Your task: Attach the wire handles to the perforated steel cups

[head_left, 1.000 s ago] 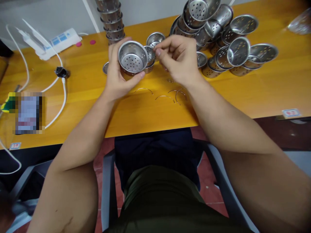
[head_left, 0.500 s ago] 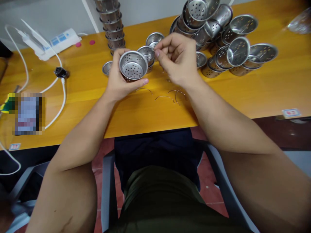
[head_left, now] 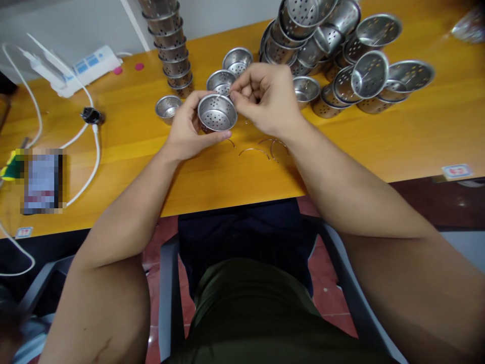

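My left hand (head_left: pixel 189 127) is wrapped round a small perforated metal cup (head_left: pixel 216 117), its mouth tilted up toward me. The thumb lies along the cup's near side. At the cup's right rim, my right hand (head_left: pixel 267 96) pinches a thin curved wire, mostly hidden by the fingers; a bit of its tip shows at the fingertips. Whether the wire passes through a hole cannot be made out. Several curved wires (head_left: pixel 254 150) lie on the table just in front of the hands. Beyond the held cup stand another perforated cup (head_left: pixel 220 81) and a further one (head_left: pixel 238 63).
A tall stack of perforated cups (head_left: pixel 172 53) rises at the back left, with a single cup (head_left: pixel 166 107) beside it. Many stacked cups (head_left: pixel 341 81) crowd the back right. On the wooden table's left are a power strip (head_left: pixel 89 68), white cables and a blurred phone (head_left: pixel 43 182).
My left hand has brought the cup slightly right and nearer. My right hand has moved left and down, so its fingertips now meet the cup's rim.
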The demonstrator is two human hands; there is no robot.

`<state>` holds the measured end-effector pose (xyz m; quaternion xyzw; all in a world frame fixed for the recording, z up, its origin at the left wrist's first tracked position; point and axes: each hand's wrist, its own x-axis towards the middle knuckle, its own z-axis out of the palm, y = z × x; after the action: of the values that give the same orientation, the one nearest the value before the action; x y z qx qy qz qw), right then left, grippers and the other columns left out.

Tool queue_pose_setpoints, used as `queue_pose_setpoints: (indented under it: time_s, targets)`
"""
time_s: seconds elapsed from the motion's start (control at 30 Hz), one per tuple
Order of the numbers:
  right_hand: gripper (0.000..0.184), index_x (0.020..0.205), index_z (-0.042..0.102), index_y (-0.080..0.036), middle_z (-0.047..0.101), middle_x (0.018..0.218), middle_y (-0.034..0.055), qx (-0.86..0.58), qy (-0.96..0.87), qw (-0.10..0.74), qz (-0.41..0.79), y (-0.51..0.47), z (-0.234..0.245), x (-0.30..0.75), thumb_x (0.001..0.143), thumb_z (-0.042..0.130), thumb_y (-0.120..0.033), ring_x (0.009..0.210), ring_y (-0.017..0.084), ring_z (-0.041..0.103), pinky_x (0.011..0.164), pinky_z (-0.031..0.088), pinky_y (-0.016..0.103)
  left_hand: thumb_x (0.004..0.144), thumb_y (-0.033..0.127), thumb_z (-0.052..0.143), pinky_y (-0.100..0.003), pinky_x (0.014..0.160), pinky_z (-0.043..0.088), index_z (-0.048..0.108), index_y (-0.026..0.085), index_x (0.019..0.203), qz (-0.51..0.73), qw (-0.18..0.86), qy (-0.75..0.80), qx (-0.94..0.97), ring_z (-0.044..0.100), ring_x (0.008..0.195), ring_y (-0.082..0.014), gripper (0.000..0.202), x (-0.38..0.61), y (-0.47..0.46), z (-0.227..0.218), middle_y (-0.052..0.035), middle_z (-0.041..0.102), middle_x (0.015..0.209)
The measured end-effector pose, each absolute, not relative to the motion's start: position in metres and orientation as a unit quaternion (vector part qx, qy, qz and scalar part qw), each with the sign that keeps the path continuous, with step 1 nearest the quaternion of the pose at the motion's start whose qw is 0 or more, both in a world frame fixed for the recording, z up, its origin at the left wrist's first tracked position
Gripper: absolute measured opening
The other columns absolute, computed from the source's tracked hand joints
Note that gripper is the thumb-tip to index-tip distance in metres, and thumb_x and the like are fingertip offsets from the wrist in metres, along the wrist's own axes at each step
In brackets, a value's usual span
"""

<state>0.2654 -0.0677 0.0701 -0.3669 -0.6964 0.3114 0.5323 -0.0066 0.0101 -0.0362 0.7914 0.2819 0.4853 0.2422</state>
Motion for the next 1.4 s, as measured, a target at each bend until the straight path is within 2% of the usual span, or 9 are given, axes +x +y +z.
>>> queue_pose_setpoints:
  time_s: [0.2,0.4,0.6,0.73,1.0,1.1,1.17,1.27,1.4]
  targets:
    - [0.036,0.084,0.078,-0.04,0.067,0.079,0.0018,-0.374,-0.695,0.531,0.309,-0.067,0.068,0.263,0.096,0.109,-0.054,0.072,0.029,0.054,0.062,0.049,0.042,0.06,0.129,0.099,-0.074,0.115,0.075,0.069,0.04,0.162,0.513,0.239,0.226,0.793,0.083,0.133,-0.0471,0.138,-0.007,0.007,-0.037,-0.0128,0.08,0.15]
    - [0.033,0.083,0.077,-0.041,0.065,0.076,0.0019,-0.381,-0.69,0.534,0.305,-0.067,0.066,0.258,0.095,0.105,-0.055,0.07,0.031,0.053,0.062,0.045,0.044,0.087,0.077,0.122,-0.067,0.126,0.073,0.071,0.032,0.161,0.462,0.224,0.327,0.793,0.083,0.144,-0.0493,0.101,-0.001,-0.01,-0.021,-0.0157,0.081,0.15]
    - [0.025,0.09,0.078,-0.044,0.057,0.073,-0.0015,-0.38,-0.687,0.535,0.31,-0.076,0.066,0.249,0.097,0.101,-0.041,0.07,0.031,0.053,0.068,0.047,0.046,0.075,0.068,0.134,-0.068,0.139,0.065,0.065,0.035,0.17,0.449,0.202,0.32,0.809,0.081,0.153,-0.053,0.122,0.011,-0.019,-0.02,-0.0153,0.079,0.161]
    - [0.022,0.094,0.079,-0.04,0.059,0.073,-0.0036,-0.361,-0.689,0.541,0.319,-0.072,0.059,0.243,0.097,0.1,-0.039,0.07,0.026,0.046,0.072,0.045,0.046,0.085,0.074,0.128,-0.066,0.139,0.064,0.065,0.035,0.168,0.45,0.197,0.316,0.812,0.081,0.151,-0.0512,0.111,0.013,-0.018,-0.022,-0.0136,0.081,0.156]
    - [0.033,0.089,0.081,-0.043,0.063,0.074,-0.0006,-0.336,-0.685,0.541,0.353,-0.075,0.068,0.247,0.096,0.106,-0.063,0.07,0.028,0.047,0.069,0.046,0.049,0.094,0.102,0.106,-0.067,0.133,0.068,0.067,0.037,0.168,0.456,0.199,0.274,0.823,0.083,0.143,-0.0483,0.105,0.006,-0.012,-0.025,-0.0118,0.079,0.151]
    - [0.048,0.095,0.09,-0.037,0.068,0.075,-0.0003,-0.294,-0.701,0.507,0.406,-0.076,0.075,0.26,0.103,0.107,-0.081,0.068,0.025,0.054,0.069,0.051,0.045,0.093,0.119,0.089,-0.068,0.119,0.072,0.071,0.038,0.165,0.495,0.218,0.241,0.806,0.084,0.124,-0.0447,0.11,0.004,-0.002,-0.036,-0.0112,0.08,0.14]
    - [0.061,0.102,0.095,-0.034,0.072,0.075,-0.0007,-0.263,-0.714,0.469,0.449,-0.073,0.077,0.269,0.096,0.114,-0.092,0.067,0.022,0.061,0.071,0.056,0.043,0.088,0.126,0.082,-0.065,0.102,0.073,0.073,0.04,0.161,0.528,0.236,0.216,0.787,0.082,0.107,-0.0409,0.114,0.003,0.004,-0.043,-0.0096,0.079,0.129]
    - [0.066,0.102,0.095,-0.033,0.076,0.076,-0.0018,-0.249,-0.716,0.442,0.481,-0.066,0.075,0.275,0.081,0.127,-0.086,0.071,0.021,0.069,0.074,0.062,0.04,0.086,0.129,0.078,-0.062,0.094,0.072,0.073,0.041,0.159,0.53,0.258,0.206,0.781,0.08,0.101,-0.0389,0.114,0.001,0.004,-0.047,-0.0087,0.078,0.123]
    - [0.059,0.095,0.09,-0.033,0.073,0.073,-0.0042,-0.275,-0.702,0.443,0.485,-0.063,0.069,0.271,0.081,0.134,-0.07,0.073,0.021,0.07,0.072,0.062,0.038,0.08,0.131,0.081,-0.065,0.102,0.074,0.069,0.039,0.166,0.507,0.245,0.214,0.798,0.083,0.116,-0.0432,0.127,0.0,-0.004,-0.036,-0.0118,0.079,0.136]
